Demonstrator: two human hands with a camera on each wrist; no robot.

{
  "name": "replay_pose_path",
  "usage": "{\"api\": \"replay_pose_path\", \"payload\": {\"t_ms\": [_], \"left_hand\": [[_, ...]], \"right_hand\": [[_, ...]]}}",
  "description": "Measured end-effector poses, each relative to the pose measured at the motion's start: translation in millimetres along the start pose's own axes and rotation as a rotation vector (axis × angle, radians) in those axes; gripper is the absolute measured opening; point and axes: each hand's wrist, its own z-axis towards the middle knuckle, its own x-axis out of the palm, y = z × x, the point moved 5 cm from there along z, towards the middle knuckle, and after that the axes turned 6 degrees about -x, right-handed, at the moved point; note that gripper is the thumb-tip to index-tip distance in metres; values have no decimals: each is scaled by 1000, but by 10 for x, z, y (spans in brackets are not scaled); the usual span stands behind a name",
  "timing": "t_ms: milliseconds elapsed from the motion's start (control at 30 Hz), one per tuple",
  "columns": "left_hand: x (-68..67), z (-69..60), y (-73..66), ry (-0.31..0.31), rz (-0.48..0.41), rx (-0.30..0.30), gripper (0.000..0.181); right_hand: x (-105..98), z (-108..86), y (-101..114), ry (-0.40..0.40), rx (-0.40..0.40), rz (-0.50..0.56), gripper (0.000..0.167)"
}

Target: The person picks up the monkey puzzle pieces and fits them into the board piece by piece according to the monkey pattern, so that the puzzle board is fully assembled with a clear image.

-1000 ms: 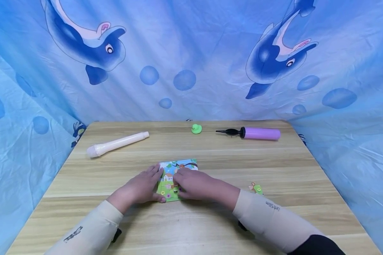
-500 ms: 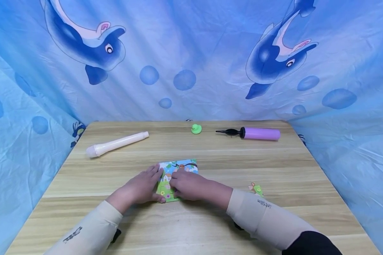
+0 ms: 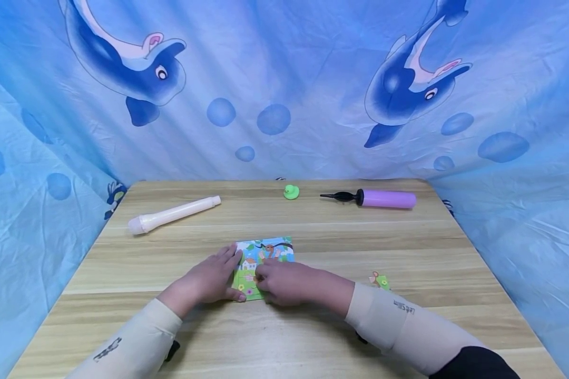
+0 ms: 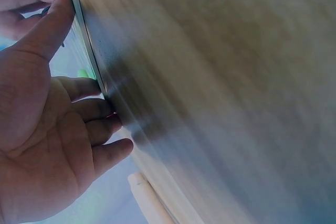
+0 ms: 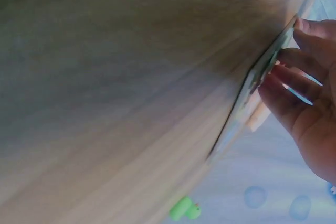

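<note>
A small picture puzzle (image 3: 247,266) with a house, flowers and a bird on a branch lies on the wooden table. My left hand (image 3: 213,275) rests along its left side, fingers extended at the left edge and the thumb at the near edge. From the right, my right hand (image 3: 284,283) reaches over the puzzle's lower right part with bent fingers. In the right wrist view, the right hand (image 5: 315,87) holds a puzzle piece (image 5: 270,59) there, slightly tilted against the board; the head view mostly hides it. A loose puzzle piece (image 3: 382,281) lies to the right.
A white microphone-shaped stick (image 3: 175,214) lies at the back left. At the back stand a green toy duck (image 3: 291,192) and, to its right, a purple hand pump (image 3: 389,198) with a black nozzle. A blue dolphin-print curtain (image 3: 313,95) surrounds the table (image 3: 275,342).
My right hand shifts a little left over the puzzle, then back right and slightly nearer, uncovering more of the picture's upper part. The left hand stays in place.
</note>
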Motion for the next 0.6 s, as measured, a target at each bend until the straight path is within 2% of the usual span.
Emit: {"api": "replay_pose_path", "payload": {"t_ms": [133, 233, 433, 600], "left_hand": [[-3, -3, 4, -3, -2, 2, 105], [4, 0, 12, -1, 4, 5, 105], [12, 5, 34, 2, 3, -5, 106], [17, 13, 31, 2, 4, -3, 106]], "right_hand": [[-20, -31, 58, 45, -8, -79, 38], [-24, -62, 67, 49, -9, -82, 41], [-13, -115, 32, 38, -9, 19, 48], [-15, -207, -79, -4, 41, 154, 47]]}}
